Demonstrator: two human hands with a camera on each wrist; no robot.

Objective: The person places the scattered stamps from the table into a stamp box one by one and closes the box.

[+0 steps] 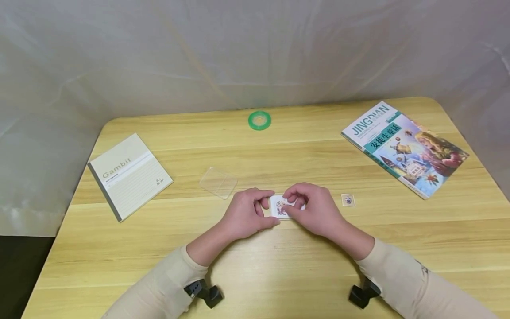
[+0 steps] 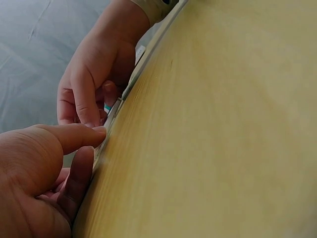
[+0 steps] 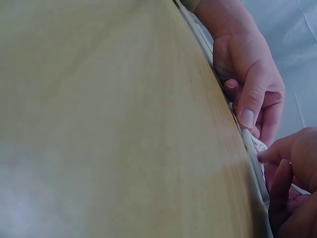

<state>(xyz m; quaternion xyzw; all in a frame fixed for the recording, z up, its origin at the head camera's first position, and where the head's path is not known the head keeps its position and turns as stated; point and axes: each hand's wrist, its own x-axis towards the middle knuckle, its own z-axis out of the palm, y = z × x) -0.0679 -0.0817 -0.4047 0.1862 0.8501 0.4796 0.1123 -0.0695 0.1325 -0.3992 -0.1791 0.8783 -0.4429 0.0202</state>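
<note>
A small flat stack of white cards (image 1: pixel 280 207) lies on the table, a colourful printed figure on its top face. My left hand (image 1: pixel 249 214) grips its left end, thumb along the near edge and forefinger along the far edge. Over the right end, my right hand (image 1: pixel 312 208) has thumb and forefinger curled in at the top card, pinching it; these fingers hide that end. In the right wrist view the left thumb (image 3: pixel 246 118) presses the stack's side. A small square card (image 1: pixel 348 200) with a dark print lies right of the right hand.
A clear plastic case piece (image 1: pixel 218 182) lies left of the hands. Farther back is a green tape roll (image 1: pixel 259 120). A Gambit notebook (image 1: pixel 131 177) lies at the left, an illustrated book (image 1: pixel 405 148) at the right. A pale curtain (image 1: pixel 255 53) hangs behind the wooden table (image 1: pixel 279 270).
</note>
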